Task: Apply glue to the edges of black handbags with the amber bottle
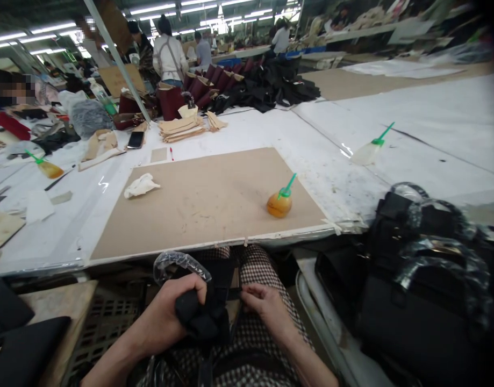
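Note:
A black bag (220, 271) with a plastic-wrapped handle (176, 262) rests on the person's checked lap, below the table edge. My left hand (176, 306) is closed round a bunched black part of it. On the bag's right side, the thumb and fingers of my right hand (260, 301) are pinched together at a dark strap or edge. On the brown board (198, 199) in front, a bottle of amber liquid with a green nozzle (279, 203) stands at the right, and a crumpled white cloth (141, 186) lies at the left.
Black bags with wrapped handles (424, 279) are piled at the right. Left are a plastic crate (107, 322) and black pieces (29, 349) on a board. Across the table lie a phone (136, 140), beige pieces (182, 128) and black material (271, 86). People stand farther back.

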The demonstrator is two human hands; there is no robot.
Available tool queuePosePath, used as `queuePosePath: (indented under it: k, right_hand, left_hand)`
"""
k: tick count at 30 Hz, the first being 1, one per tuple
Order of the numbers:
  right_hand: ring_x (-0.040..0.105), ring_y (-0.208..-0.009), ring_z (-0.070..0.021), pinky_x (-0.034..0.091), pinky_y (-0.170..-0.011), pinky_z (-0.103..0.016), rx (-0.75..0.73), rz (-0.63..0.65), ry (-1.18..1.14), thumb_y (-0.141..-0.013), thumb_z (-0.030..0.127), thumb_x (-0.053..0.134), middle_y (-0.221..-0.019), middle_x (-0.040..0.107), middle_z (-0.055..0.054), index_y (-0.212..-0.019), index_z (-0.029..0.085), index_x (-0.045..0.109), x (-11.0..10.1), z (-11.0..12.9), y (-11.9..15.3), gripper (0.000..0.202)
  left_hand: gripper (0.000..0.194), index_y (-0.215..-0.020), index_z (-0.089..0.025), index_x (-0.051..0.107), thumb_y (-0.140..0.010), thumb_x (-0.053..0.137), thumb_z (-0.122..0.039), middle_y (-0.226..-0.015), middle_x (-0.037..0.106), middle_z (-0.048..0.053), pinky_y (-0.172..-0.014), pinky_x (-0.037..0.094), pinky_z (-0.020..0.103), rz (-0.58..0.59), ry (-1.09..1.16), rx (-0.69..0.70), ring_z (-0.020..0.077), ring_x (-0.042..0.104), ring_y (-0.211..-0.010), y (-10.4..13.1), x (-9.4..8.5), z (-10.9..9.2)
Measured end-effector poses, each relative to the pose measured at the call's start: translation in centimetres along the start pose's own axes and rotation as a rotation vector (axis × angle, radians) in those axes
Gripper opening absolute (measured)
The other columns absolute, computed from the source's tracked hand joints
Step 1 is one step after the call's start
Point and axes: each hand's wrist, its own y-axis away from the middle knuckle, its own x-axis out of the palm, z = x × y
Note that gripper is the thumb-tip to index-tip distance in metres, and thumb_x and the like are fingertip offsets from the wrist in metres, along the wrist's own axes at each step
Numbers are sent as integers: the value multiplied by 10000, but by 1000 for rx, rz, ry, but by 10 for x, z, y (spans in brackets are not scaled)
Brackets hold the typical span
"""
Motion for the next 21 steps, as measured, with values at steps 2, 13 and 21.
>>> queuePosePath:
  k: [2, 13, 21]
  right_hand:
    - [639, -670, -181, 522, -632, -291, -18, -22, -19, -562, 533, 904, -746, 744, -35, -743, 198, 787, 1, 0, 2, 398]
    - [714, -631, -229, 538, -520, -314, 40, -76, -22, -734, 627, 740, -797, 741, -120, -822, 183, 646, -10, 0, 7, 462]
    - [682, -924, -293, 535, -777, -433, -674, -635, 579, -901, 602, 565, -1180, 722, -88, -1193, 290, 648, -74, 96, 6, 436]
  left_hand:
    - [168, -773, -196, 526, -769, 612, -51, -794, 630, -8, -702, 409, 244, 5, 1, -1, 139, 527, -743, -1, 1, 1]
    - [176, -767, -198, 496, -801, 610, -69, -774, 587, -9, -689, 396, 253, 88, -73, 109, 136, 495, -731, 3, -20, -24]
    - [409, -806, -198, 487, -711, 871, -302, -856, 612, 27, -706, 432, 273, -105, 245, 167, 162, 546, -784, 22, -101, -36]
